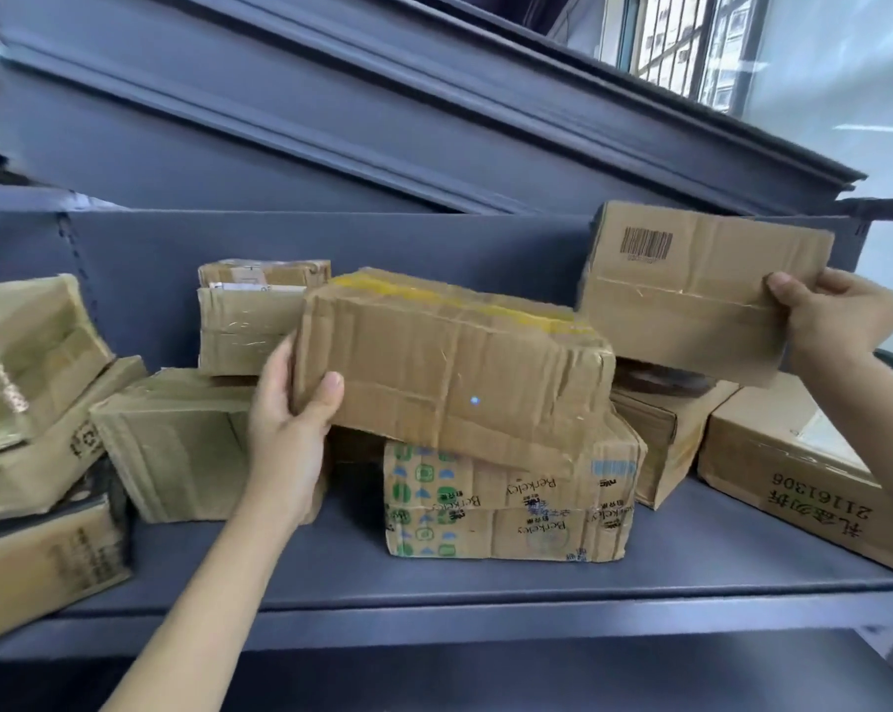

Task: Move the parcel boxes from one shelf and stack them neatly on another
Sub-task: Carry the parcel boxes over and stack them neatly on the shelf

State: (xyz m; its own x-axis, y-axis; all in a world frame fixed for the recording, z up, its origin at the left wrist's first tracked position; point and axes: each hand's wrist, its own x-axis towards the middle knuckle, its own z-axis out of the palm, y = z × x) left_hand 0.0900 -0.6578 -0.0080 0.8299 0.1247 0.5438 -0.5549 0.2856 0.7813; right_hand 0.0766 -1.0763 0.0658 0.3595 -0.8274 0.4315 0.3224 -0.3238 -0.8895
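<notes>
parcel boxes on shelf, left hand gripping yellow-taped box, right hand pinching barcode box

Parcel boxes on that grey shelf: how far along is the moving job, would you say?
Done: I can't tell; only one shelf shows, so no finished stack is visible. In hand: the left hand grips a long creased box, its right end resting on the Berkeley-printed box; the right hand holds a barcoded box up. Left: several more boxes sit untidily along the shelf.
</notes>
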